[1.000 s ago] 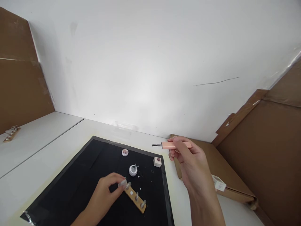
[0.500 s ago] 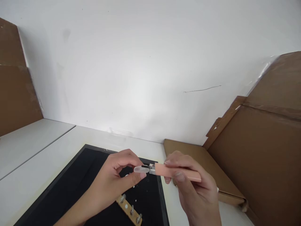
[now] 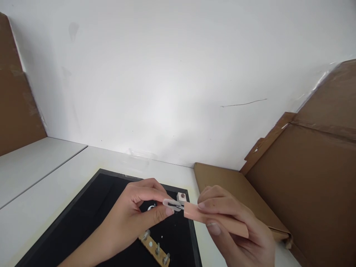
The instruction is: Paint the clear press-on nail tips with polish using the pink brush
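- Head view: the left hand [image 3: 139, 209] is pinching a clear nail tip [image 3: 168, 202] between thumb and forefinger, above the black mat [image 3: 91, 207], toward its right edge.
- The right hand [image 3: 233, 222] is gripping a pink brush [image 3: 192, 211] with closed fingers; its dark tip is overlapping the nail tip.
- A pegged strip [image 3: 154, 250] is lying inside the mat's right edge.
- A white block [image 3: 181, 197] is sitting by its far right corner.
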Tool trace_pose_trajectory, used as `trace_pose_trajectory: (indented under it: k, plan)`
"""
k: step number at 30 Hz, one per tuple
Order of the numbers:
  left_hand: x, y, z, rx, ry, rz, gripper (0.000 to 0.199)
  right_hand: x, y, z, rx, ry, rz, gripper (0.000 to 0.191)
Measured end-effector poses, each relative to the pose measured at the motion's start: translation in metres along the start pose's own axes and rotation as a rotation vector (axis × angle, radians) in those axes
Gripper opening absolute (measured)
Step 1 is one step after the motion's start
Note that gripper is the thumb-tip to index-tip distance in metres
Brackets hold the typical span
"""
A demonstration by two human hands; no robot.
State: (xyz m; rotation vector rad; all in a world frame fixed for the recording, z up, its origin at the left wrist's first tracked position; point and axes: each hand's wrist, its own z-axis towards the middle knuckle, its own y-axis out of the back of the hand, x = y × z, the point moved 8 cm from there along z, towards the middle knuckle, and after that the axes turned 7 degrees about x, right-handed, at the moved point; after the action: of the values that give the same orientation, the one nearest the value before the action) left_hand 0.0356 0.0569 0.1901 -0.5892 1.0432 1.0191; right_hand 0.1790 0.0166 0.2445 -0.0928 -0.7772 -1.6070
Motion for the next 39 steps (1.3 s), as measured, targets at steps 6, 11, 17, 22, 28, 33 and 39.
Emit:
trace_pose_trajectory:
  k: [6, 11, 17, 22, 28, 33, 39]
  plan:
    - [0.001, 0.006, -0.001, -0.02, 0.002, 0.075, 0.013, 0.008, -0.004, -0.004, 0.025, 0.013, -0.096, 0.02]
    - [-0.001, 0.008, 0.001, -0.036, -0.022, 0.138, 0.015, 0.013, -0.006, -0.002, 0.012, 0.073, -0.107, 0.021]
    - [-0.001, 0.008, 0.0, -0.038, -0.018, 0.171, 0.015, 0.019, -0.016, 0.004, 0.131, 0.108, -0.271, 0.022]
    - [0.0, 0.011, 0.0, -0.046, 0.003, 0.19, 0.014, 0.023, -0.011, 0.003, 0.095, 0.125, -0.364, 0.022]
    - [-0.001, 0.011, 0.001, -0.045, -0.021, 0.234, 0.015, 0.023, -0.014, 0.002, 0.123, 0.121, -0.3, 0.026]
    - [0.0, 0.01, 0.0, -0.041, -0.023, 0.279, 0.014, 0.019, -0.019, 0.003, 0.18, 0.1, -0.412, 0.022]
    - [0.0, 0.01, -0.001, -0.017, -0.02, 0.294, 0.016, 0.025, -0.013, 0.002, 0.129, 0.128, -0.33, 0.023]
